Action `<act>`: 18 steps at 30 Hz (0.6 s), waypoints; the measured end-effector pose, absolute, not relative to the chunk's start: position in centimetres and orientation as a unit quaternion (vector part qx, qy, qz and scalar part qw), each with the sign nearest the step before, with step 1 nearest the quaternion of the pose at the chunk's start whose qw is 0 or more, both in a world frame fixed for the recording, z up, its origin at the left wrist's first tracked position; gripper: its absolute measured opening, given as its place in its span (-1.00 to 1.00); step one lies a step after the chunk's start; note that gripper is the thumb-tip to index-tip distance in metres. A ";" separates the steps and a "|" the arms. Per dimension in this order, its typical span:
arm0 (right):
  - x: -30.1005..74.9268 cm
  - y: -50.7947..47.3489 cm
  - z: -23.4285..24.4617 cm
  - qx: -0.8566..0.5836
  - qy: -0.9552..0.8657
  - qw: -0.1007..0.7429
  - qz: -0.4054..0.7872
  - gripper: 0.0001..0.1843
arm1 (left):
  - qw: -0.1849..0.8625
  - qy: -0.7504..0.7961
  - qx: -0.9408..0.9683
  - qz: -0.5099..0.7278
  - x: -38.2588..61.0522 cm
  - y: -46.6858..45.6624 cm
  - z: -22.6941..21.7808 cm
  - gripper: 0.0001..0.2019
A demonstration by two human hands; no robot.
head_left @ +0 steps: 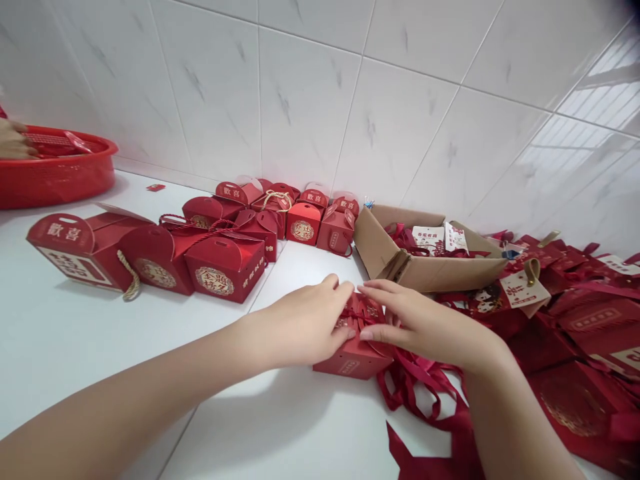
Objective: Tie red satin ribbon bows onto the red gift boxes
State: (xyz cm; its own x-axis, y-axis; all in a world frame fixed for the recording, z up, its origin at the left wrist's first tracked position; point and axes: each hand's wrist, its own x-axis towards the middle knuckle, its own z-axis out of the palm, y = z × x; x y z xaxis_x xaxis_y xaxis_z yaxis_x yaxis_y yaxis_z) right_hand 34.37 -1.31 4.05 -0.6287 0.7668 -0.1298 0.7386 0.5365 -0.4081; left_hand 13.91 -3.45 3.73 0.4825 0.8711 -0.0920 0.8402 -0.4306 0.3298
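Observation:
A small red gift box stands on the white table in front of me. My left hand presses on its left side and top, fingers curled around the flaps. My right hand rests on its right top, thumb and fingers pinching the handle flaps together with a red ribbon. Both hands touch the box at its top. Red ribbons trail from under my right hand toward the table's near edge.
Several finished red gift boxes stand at left and along the tiled wall. A cardboard box with tags sits behind my hands. Flat red boxes and tags are piled at right. Another person's hand reaches into a red basket far left.

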 end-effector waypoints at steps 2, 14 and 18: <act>35.3 -1.2 4.3 -0.451 -0.869 0.038 0.198 -0.30 | 0.163 0.545 0.822 0.038 13.1 -3.1 4.1 -0.44; 35.7 -1.0 4.9 -0.462 -0.853 -0.069 0.233 -0.55 | 0.237 0.508 0.826 -0.055 11.5 -0.8 5.0 -0.67; 35.7 -0.3 4.6 -0.451 -0.847 -0.065 0.273 -0.58 | 0.265 0.488 0.830 -0.055 11.7 -0.6 5.0 -0.76</act>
